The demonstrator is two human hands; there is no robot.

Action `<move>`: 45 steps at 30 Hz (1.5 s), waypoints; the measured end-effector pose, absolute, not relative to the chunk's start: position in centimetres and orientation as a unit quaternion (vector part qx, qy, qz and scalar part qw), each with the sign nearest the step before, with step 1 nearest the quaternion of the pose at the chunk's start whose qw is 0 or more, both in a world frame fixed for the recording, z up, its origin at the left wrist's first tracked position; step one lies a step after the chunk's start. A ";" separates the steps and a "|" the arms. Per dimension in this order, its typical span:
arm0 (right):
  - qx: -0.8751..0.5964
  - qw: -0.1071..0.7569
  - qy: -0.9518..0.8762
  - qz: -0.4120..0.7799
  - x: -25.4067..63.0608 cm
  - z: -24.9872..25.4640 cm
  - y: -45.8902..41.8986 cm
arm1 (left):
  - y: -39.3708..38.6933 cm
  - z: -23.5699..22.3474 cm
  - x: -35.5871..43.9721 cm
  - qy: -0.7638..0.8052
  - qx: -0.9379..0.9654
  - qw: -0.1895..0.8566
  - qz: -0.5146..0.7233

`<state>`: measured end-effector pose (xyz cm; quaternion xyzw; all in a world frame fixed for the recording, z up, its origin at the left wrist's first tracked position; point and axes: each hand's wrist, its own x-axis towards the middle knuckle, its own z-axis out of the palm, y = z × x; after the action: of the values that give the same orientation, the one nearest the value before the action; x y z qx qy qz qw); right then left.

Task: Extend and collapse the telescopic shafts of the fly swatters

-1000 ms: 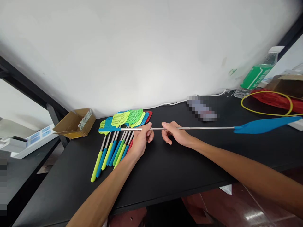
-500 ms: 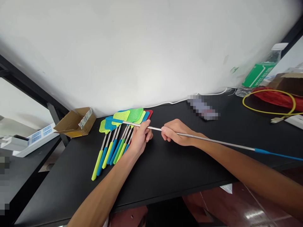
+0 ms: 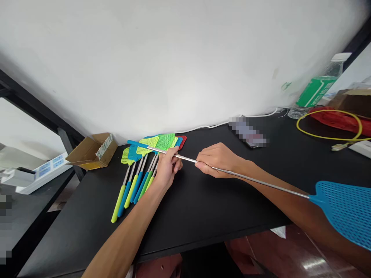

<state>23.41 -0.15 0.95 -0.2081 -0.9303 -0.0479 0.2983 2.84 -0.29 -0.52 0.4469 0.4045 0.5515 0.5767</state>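
Observation:
A blue fly swatter [image 3: 344, 212] with a long metal telescopic shaft stretches across my view, its mesh head at the right edge and its blue handle at the left. My left hand [image 3: 168, 164] is closed round the shaft near the handle. My right hand [image 3: 217, 160] grips the shaft farther along, a short gap from the left. Behind and left of my left hand, a fanned row of fly swatters [image 3: 147, 146] in yellow-green, green, blue and red lies on the black table [image 3: 185, 216], heads toward the wall. My left hand and forearm hide some of their handles.
An open cardboard box [image 3: 87, 154] and a white power strip [image 3: 46, 170] are at the left. To the right lie a blurred phone-like object [image 3: 247, 133], a green-labelled bottle [image 3: 317, 90], a yellow cable [image 3: 301, 127] and a red bag [image 3: 333, 119]. A white cord runs along the wall.
The held swatter has turned about its shaft, so its mesh head now shows flat instead of edge-on. Both hands have shifted slightly left, still on the shaft.

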 end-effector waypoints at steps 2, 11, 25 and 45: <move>-0.207 0.308 -0.927 -0.050 23.4 1.0 -0.2 | -0.2 -0.5 2.7 0.402 0.448 0.576 0.553; -0.262 0.367 -0.846 0.286 23.1 0.2 -0.4 | -0.6 -0.9 2.8 0.372 0.441 0.609 0.545; -0.248 0.434 -0.547 0.671 21.4 -2.5 0.6 | -1.6 -1.7 3.3 0.299 0.555 0.615 0.475; -0.274 0.460 -0.488 0.689 21.4 -2.2 0.8 | -1.7 -1.6 3.2 0.312 0.593 0.579 0.465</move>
<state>21.36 0.79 -2.16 -0.2741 -0.4883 0.6887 0.4604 3.23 -1.68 -1.61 0.5928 0.3119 0.4652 0.5787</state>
